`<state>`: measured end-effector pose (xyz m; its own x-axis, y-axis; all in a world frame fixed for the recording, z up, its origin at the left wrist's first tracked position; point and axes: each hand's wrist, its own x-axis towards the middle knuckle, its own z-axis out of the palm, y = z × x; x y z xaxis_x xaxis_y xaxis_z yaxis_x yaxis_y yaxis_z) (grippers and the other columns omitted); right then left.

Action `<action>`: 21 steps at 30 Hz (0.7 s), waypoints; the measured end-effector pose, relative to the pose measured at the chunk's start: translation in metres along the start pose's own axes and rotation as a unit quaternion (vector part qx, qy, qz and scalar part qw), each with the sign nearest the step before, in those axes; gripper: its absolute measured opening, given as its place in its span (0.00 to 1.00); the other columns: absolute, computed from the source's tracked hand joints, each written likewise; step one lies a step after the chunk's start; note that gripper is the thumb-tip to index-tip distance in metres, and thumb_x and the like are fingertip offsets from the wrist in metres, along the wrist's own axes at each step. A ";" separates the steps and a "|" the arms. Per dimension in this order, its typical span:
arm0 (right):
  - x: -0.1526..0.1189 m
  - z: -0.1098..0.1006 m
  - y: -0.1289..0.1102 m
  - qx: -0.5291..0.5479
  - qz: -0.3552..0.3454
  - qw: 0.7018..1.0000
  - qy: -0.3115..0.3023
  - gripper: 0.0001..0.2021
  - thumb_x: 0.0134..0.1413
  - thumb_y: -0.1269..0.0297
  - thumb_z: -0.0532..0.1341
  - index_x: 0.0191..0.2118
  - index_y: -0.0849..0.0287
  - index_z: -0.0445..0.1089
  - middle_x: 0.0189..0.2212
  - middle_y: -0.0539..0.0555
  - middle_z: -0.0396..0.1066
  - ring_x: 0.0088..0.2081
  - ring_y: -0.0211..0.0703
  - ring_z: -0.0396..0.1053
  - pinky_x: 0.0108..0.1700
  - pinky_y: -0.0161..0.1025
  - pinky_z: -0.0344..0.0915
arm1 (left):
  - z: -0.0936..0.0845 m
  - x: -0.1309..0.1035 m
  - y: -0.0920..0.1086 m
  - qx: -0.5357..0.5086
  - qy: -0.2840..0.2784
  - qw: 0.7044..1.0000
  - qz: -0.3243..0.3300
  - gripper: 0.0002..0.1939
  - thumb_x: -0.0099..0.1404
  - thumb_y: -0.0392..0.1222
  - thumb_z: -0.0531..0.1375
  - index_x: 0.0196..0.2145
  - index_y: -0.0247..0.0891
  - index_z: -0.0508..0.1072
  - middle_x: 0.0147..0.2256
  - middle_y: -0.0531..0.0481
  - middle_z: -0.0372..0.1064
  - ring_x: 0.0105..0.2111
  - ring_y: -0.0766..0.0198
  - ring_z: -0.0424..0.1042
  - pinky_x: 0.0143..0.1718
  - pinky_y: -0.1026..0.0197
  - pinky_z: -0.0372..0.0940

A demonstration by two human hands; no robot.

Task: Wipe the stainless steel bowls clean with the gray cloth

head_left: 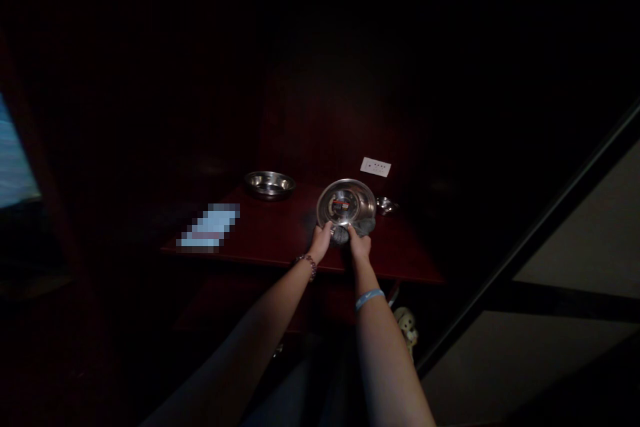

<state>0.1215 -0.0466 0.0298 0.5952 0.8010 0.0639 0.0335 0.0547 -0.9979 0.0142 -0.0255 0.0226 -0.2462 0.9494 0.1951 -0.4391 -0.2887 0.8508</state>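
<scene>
Metal basin (346,203) tilted toward you over the tabletop (273,230). Your left hand (321,240) and right hand (360,245) hold its near rim, each grip closed on it; gray cloth (368,226) bunched there. 1 metal pan (271,185) left, 1 small metal vessel (386,205) right.

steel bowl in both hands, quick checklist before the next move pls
1. Left grip on the near rim of the steel bowl: ok.
2. Right grip on the near rim too: ok.
3. Grey bundle held firmly beneath the rim: cannot tell, partly hidden.
4. Gap to the second bowl at left: ok.
5. Gap to the small shiny dish at right: cannot tell, outlines nearly meet.
6. Good light over the whole scene: not ok, much is dark.
</scene>
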 end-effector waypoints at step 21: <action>0.004 0.003 0.009 0.058 0.033 0.995 0.068 0.19 0.48 0.58 0.68 0.42 0.68 0.79 0.36 0.63 0.81 0.43 0.53 0.80 0.38 0.38 0.74 | 0.001 -0.006 -0.001 0.064 -0.112 0.990 0.056 0.14 0.56 0.36 0.67 0.42 0.37 0.79 0.47 0.41 0.78 0.55 0.52 0.72 0.62 0.53 0.59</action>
<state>0.1217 -0.0411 0.0208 0.6964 0.7176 -0.0100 -0.0965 0.0797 -0.9921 0.0172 -0.0306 0.0214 -0.0834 0.9199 0.3833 -0.3039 -0.3898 0.8693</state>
